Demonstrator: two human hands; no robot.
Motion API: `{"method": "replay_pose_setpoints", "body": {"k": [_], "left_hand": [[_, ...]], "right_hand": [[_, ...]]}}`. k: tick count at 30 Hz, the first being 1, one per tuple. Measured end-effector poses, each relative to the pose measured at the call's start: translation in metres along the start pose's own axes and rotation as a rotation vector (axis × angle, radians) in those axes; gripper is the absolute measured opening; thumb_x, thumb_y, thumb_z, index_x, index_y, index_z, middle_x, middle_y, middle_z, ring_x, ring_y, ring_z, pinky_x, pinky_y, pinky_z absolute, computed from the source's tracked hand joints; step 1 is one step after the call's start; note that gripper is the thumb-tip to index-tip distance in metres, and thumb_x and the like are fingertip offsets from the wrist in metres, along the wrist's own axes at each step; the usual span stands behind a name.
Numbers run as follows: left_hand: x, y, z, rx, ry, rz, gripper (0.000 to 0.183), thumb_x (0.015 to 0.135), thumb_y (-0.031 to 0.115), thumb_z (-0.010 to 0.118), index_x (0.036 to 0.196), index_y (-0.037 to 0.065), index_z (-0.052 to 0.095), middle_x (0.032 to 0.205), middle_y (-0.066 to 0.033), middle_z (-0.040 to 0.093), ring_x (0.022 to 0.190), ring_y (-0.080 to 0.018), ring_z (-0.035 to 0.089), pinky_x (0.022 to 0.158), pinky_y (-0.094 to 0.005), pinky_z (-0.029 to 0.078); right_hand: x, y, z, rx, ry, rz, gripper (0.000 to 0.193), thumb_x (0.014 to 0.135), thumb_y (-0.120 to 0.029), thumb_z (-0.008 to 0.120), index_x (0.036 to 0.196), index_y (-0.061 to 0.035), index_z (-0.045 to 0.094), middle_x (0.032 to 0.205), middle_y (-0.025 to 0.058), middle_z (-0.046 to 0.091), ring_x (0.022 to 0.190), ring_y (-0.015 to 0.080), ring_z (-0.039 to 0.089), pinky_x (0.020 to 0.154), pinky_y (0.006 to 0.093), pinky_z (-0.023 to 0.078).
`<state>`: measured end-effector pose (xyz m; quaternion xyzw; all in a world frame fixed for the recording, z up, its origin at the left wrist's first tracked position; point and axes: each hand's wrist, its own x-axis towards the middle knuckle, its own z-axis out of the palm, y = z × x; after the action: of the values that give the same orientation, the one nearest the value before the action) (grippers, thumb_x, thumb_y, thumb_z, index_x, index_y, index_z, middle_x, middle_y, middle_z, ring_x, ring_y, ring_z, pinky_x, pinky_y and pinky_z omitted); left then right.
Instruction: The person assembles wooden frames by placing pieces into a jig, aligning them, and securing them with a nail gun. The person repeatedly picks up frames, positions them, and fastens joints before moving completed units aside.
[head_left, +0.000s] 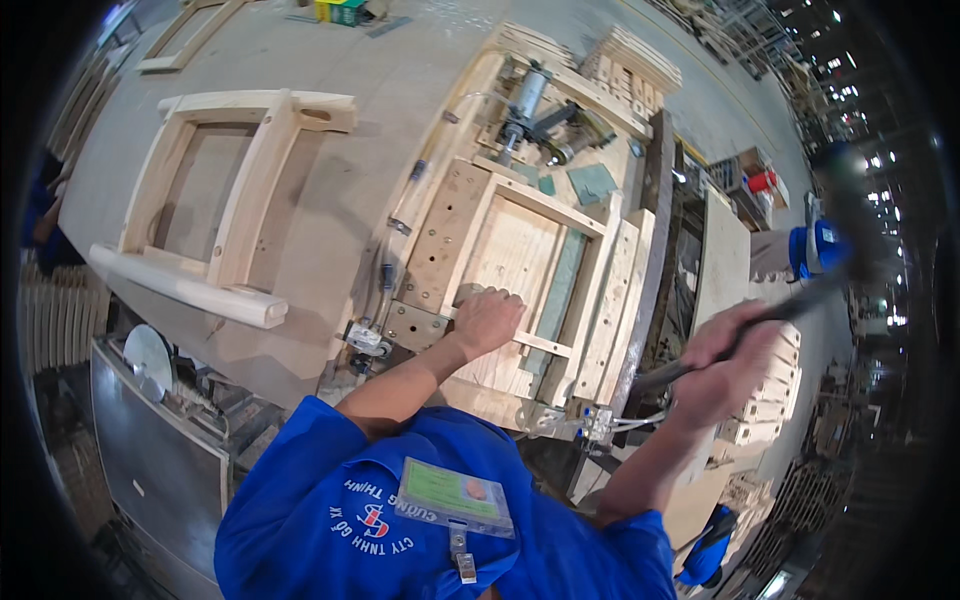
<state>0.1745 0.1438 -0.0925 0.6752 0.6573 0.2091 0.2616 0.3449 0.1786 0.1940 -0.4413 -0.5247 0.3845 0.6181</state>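
A pale wooden frame [582,303] lies in a clamping jig [437,235] on the bench in front of me. My left hand [488,322] rests on its near left part, fingers bent around the rail. Raised off to the right, my right hand [722,366] is closed around the dark handle of a hammer [793,304]. Motion smears the hammer's head at the upper right, so its shape is unclear. The hammer is apart from the frame.
A pneumatic cylinder [525,108] stands at the jig's far end. Another assembled frame [240,190] lies on the table to the left. Near it is a machine with a round disc [148,362]. Wooden parts [632,65] are stacked beyond the jig. A person in blue [815,248] is at right.
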Motion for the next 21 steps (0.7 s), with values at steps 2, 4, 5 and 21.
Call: {"method": "replay_pose_setpoints", "body": {"k": [2,4,5,21], "left_hand": [[-0.002,-0.002,0.001,-0.040,0.037,0.002,0.034,0.107,0.034,0.054,0.102,0.008,0.075,0.099,-0.0155,0.075,0.099,-0.0354,0.072,0.087,-0.0514,0.058],[-0.004,-0.005,0.004,-0.049,0.091,-0.033,0.032,0.107,0.034,0.056,0.099,0.009,0.074,0.096,-0.0149,0.075,0.098,-0.0345,0.072,0.084,-0.0508,0.058],[-0.006,-0.006,0.006,-0.051,0.117,-0.036,0.031,0.106,0.033,0.056,0.098,0.009,0.074,0.095,-0.0147,0.075,0.098,-0.0342,0.072,0.083,-0.0502,0.059],[0.002,0.003,0.004,-0.059,-0.066,-0.121,0.038,0.110,0.038,0.048,0.111,0.010,0.074,0.111,-0.0163,0.075,0.109,-0.0359,0.071,0.096,-0.0518,0.056]], "right_hand": [[0.042,-0.019,0.029,0.175,-0.192,-0.236,0.057,0.112,-0.063,0.043,0.107,-0.0073,0.053,0.071,0.0006,0.045,0.051,0.0088,0.039,0.044,0.0263,0.033],[0.060,0.004,0.074,0.283,-0.297,-0.421,0.051,0.115,-0.058,0.040,0.103,-0.0098,0.054,0.071,-0.0005,0.042,0.053,0.0088,0.039,0.046,0.0257,0.035],[0.061,0.029,0.091,0.219,-0.328,-0.448,0.050,0.115,-0.056,0.040,0.103,-0.0095,0.054,0.070,-0.0001,0.043,0.053,0.0098,0.040,0.047,0.0256,0.036],[0.066,0.010,0.014,-0.053,-0.249,-0.123,0.045,0.114,-0.052,0.048,0.105,-0.0089,0.059,0.070,-0.0017,0.047,0.053,0.0058,0.040,0.043,0.0219,0.031]]}}
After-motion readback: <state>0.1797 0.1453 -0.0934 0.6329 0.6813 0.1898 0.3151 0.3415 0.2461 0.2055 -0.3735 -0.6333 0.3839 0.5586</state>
